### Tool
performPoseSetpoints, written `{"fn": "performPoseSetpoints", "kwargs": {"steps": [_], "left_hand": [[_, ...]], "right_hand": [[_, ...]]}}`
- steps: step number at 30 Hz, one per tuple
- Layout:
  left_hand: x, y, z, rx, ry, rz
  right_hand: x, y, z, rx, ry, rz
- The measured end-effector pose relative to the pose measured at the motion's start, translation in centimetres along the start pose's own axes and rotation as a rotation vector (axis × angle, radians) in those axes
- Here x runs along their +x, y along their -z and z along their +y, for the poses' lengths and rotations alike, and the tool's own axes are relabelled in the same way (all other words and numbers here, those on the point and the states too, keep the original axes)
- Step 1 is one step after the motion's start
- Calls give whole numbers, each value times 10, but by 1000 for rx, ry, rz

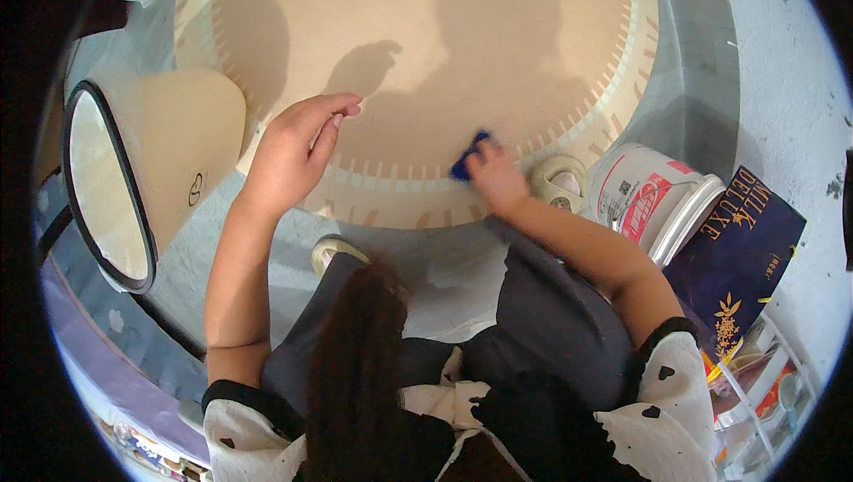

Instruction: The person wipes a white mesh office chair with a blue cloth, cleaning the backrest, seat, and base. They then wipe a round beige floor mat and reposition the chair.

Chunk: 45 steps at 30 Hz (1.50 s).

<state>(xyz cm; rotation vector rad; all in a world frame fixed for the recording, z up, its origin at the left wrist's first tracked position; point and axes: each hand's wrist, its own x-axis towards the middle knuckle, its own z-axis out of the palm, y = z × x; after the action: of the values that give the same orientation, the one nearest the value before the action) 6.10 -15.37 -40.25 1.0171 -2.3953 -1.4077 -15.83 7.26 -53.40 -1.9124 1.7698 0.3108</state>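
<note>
A large round tan mat [373, 142] lies before me, with a pale toothed ring printed along its border. My right hand [496, 175] grips a small dark blue cloth or pad [470, 157] against the mat near its close edge; motion blurs the hand. Farther left, my left hand [293, 149] hovers above the mat, fingers curled and thumb near the fingertips. Whether anything tiny sits between those fingertips is unclear. Shadows of my head and hand fall across the mat.
At left stands a tan bin-like container [193, 142] with a black-rimmed opening. A white bucket [640, 195], a dark blue paper bag [733, 262] and a white wire basket [766, 375] stand at right. Pale slippers [560, 182] are on my feet by the mat.
</note>
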Motion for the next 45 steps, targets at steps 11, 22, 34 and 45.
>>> {"fn": "performPoseSetpoints", "kwargs": {"steps": [11, 22, 34, 45], "left_hand": [[-32, 21, -17, 31, 134, 36], [-33, 14, -37, 48, 55, 12], [-39, 42, -34, -34, 156, 214], [-64, 29, -37, 19, 292, 84]], "right_hand": [[77, 47, -37, 716, 173, 320], [133, 46, -25, 179, 122, 577], [57, -6, -120, 934, 843, -174], [103, 78, 252, 887, -658, 1197]]}}
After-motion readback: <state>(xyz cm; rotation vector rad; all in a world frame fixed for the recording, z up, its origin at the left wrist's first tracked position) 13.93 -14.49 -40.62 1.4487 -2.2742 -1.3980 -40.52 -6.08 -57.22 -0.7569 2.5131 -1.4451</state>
